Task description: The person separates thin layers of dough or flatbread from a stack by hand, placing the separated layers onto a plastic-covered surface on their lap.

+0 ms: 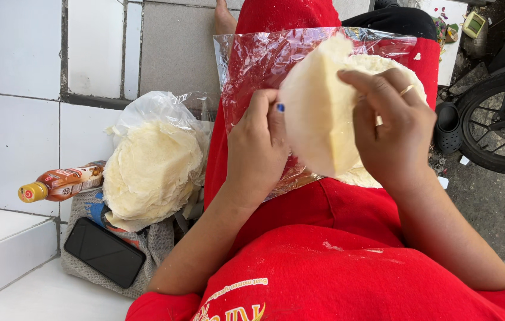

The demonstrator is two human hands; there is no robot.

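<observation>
Over the clear plastic sheet (252, 59) spread on the lap, the left hand (258, 145) and right hand (395, 134) both pinch one thin pale wafer (315, 107), seemingly so crumbs land on the sheet.

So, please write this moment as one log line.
left hand: touches clear plastic bag | right hand: holds round pale wafer | beside: bagged wafer stack, phone, bottle

This is looking like a tiled doorstep or porch at the edge of a street, outside a home. White tile steps (8, 137) are giving way to rough concrete ground (490, 208), where a motorbike wheel (499, 122) and a dark sandal (446, 126) are sitting.
</observation>
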